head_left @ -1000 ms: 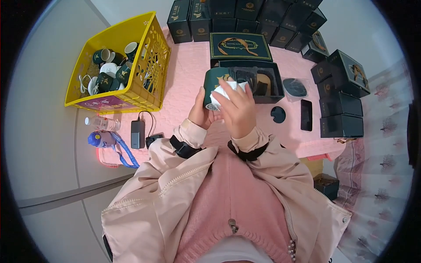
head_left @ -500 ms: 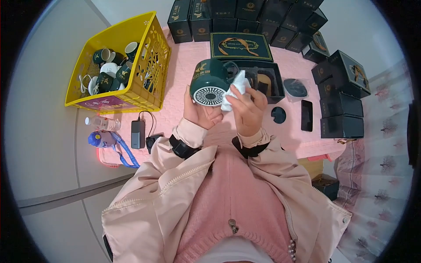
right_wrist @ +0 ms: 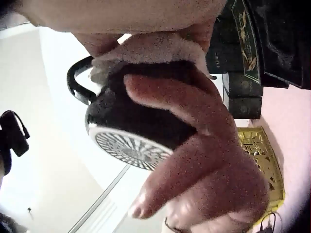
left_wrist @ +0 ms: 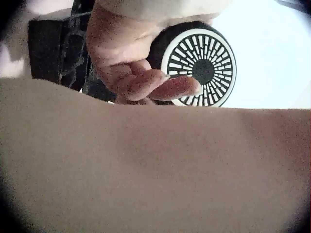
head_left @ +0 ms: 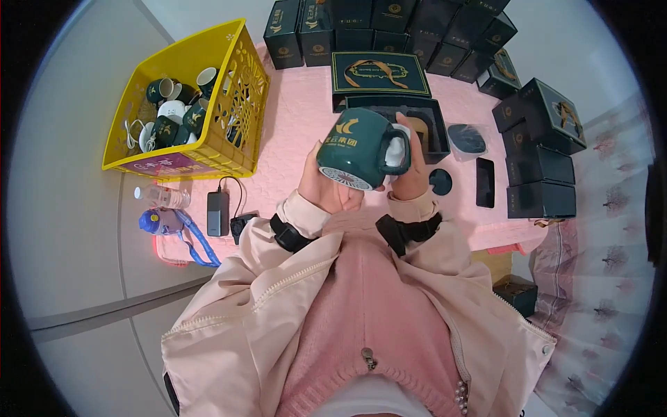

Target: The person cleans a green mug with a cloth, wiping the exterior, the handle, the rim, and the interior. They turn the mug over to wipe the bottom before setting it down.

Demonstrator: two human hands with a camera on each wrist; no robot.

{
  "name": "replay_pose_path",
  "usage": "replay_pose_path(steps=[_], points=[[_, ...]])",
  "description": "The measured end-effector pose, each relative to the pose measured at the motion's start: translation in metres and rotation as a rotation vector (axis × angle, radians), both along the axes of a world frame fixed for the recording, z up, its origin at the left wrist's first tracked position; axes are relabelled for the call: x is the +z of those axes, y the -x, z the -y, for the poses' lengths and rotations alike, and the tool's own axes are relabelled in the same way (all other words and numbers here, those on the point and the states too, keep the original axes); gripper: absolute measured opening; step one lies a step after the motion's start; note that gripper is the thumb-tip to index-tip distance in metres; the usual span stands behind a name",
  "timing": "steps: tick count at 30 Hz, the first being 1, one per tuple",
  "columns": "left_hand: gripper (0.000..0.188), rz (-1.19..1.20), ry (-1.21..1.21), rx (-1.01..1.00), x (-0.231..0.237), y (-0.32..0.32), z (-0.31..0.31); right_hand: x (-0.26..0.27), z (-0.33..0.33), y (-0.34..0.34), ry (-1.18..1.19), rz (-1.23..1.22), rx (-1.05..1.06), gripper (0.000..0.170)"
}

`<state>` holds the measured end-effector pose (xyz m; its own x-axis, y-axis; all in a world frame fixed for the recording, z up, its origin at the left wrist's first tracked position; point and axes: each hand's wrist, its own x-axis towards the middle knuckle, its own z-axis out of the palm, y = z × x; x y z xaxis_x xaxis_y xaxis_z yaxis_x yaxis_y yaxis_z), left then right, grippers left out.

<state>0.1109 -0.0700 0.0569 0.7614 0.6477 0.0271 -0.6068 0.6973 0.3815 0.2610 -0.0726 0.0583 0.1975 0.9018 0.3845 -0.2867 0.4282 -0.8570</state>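
A dark green mug point(head_left: 354, 142) with gold lettering is tilted in front of the chest, its patterned white base facing down. The left hand point(head_left: 321, 186) holds it from the left and below; in the left wrist view, curled fingers of the left hand point(left_wrist: 129, 58) lie against the mug's base point(left_wrist: 203, 71). At the handle side, the right hand point(head_left: 415, 170) holds a white tissue point(head_left: 396, 150), seen through the handle. The right wrist view shows the tissue point(right_wrist: 155, 48) pressed between the mug point(right_wrist: 121, 111) and the right hand point(right_wrist: 131, 17); some right fingertips are hidden.
A yellow crate point(head_left: 240, 111) of mugs stands left. Behind the mug lies an open box point(head_left: 436, 128) beside its lid point(head_left: 382, 73). Dark boxes point(head_left: 540, 167) are stacked at the back and right. A phone point(head_left: 485, 183), black disc point(head_left: 440, 181), power bank point(head_left: 218, 213) and bottles point(head_left: 167, 197) lie around.
The mug has turned so its handle faces right and front, and its lettering shows. The right hand has moved right and now has the tissue at the handle side.
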Motion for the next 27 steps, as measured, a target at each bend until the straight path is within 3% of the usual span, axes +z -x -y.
replay_pose_path(steps=[2,7,10,14,19,22,27], points=[[0.069,0.023,-0.027,-0.087,-0.003,0.003,0.000,0.004,0.001,-0.005,0.084,-0.053,0.134,0.031],[0.065,-0.037,0.022,-0.175,-0.008,0.002,-0.003,0.005,0.000,-0.012,0.101,-0.110,0.173,0.032],[0.059,-0.231,0.103,0.185,0.003,0.000,-0.002,0.002,0.000,-0.017,0.121,-0.007,0.148,0.033],[0.056,-0.271,0.025,0.106,0.001,0.009,-0.002,0.011,0.002,-0.018,0.082,0.174,0.167,0.033],[0.054,-0.316,-0.017,0.079,0.000,0.013,0.004,0.016,-0.006,-0.017,0.135,0.045,0.236,0.029],[0.052,-0.232,-0.138,0.134,-0.010,0.011,0.000,0.012,-0.012,-0.013,-0.028,0.434,-0.251,0.020],[0.052,-0.454,-0.259,0.243,-0.014,0.014,-0.005,0.024,0.008,-0.009,-0.245,0.782,-0.443,0.014]])
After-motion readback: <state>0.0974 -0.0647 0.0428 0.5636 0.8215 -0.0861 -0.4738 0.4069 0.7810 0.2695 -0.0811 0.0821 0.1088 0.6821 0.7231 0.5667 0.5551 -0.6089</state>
